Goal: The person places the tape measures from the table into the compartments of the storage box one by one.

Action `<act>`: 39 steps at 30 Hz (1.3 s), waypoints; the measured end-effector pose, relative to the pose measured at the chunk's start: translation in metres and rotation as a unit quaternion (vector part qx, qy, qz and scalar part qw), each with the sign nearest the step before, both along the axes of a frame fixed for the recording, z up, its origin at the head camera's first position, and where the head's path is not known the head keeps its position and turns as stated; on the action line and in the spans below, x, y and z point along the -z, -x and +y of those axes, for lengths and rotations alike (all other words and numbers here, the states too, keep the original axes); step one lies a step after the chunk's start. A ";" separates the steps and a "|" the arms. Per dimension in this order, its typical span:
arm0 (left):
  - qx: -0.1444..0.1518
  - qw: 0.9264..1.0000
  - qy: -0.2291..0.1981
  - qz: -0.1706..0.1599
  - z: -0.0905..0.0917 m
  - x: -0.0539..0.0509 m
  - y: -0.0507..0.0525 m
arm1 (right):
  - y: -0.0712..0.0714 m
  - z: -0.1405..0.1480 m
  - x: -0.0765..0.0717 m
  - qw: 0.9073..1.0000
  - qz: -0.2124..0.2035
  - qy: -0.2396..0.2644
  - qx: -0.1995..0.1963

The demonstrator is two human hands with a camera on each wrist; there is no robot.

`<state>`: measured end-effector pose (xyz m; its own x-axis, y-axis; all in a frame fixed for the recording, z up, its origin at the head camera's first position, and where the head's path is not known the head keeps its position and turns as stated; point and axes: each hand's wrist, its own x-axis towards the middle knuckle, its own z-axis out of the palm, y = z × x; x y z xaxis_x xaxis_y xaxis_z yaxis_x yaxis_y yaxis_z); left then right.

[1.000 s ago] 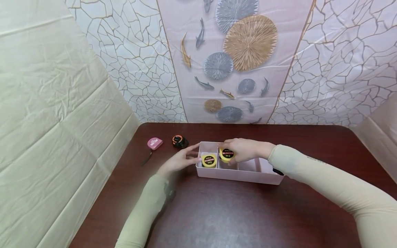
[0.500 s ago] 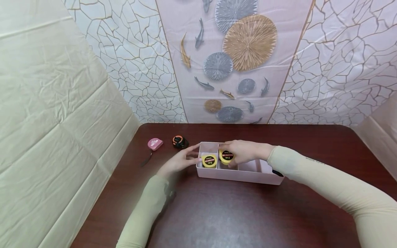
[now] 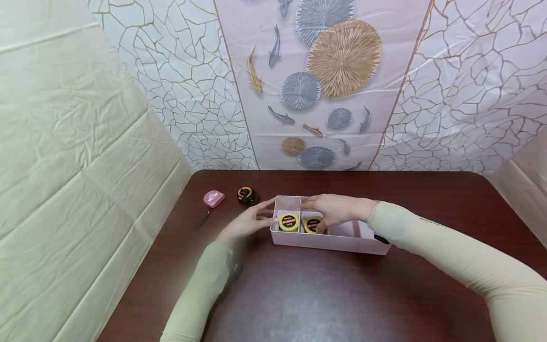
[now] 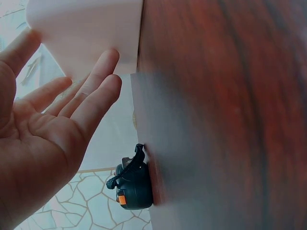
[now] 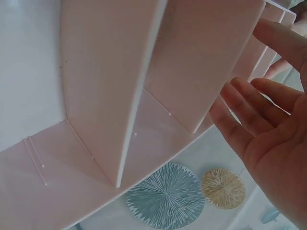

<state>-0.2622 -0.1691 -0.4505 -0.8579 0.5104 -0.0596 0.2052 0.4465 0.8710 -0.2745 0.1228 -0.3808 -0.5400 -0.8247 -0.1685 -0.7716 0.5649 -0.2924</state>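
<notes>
A pale pink divided box [image 3: 342,243] sits on the dark red-brown table. One yellow tape measure [image 3: 288,222] lies in its leftmost compartment. Another yellow tape measure [image 3: 313,224] lies low in the compartment beside it, under my right hand [image 3: 335,209]. My right thumb reaches down over this second tape, while the other fingers extend across the divider; the right wrist view shows them fairly straight, the tape itself hidden there. At the box's left end, my left hand [image 3: 248,222] rests spread, its fingers and thumb touching the end wall.
A pink tape measure [image 3: 213,198] with a dark strap lies at the far left of the table. Next to it is a black and orange tape measure [image 3: 248,195], nearer the box. Patterned cloth hangs behind the table, plain cloth to the left.
The second yellow tape measure has gone down into its compartment, and my right fingers have loosened from it. My left hand and the box have stayed in place.
</notes>
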 end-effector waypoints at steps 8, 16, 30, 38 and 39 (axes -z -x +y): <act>0.002 1.000 0.002 -0.006 -0.001 -0.001 0.000 | 0.001 0.000 -0.001 1.000 -0.003 -0.001 0.002; -0.006 1.000 0.003 -0.007 0.001 -0.002 -0.001 | 0.002 0.009 -0.007 0.999 0.017 0.027 0.008; -0.005 1.000 -0.006 -0.019 0.001 -0.005 -0.004 | 0.005 0.031 -0.009 0.996 0.048 0.044 0.056; -0.004 1.000 -0.004 -0.011 0.001 -0.002 -0.002 | 0.007 0.045 -0.009 0.994 0.052 0.053 0.078; -0.004 1.000 -0.004 -0.011 0.001 -0.002 -0.002 | 0.007 0.047 -0.009 0.994 0.053 0.055 0.081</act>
<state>-0.2606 -0.1681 -0.4484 -0.8608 0.5035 -0.0745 0.1819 0.4409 0.8789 -0.2816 0.1695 -0.3719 -0.6767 -0.7361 -0.0179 -0.7030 0.6531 -0.2815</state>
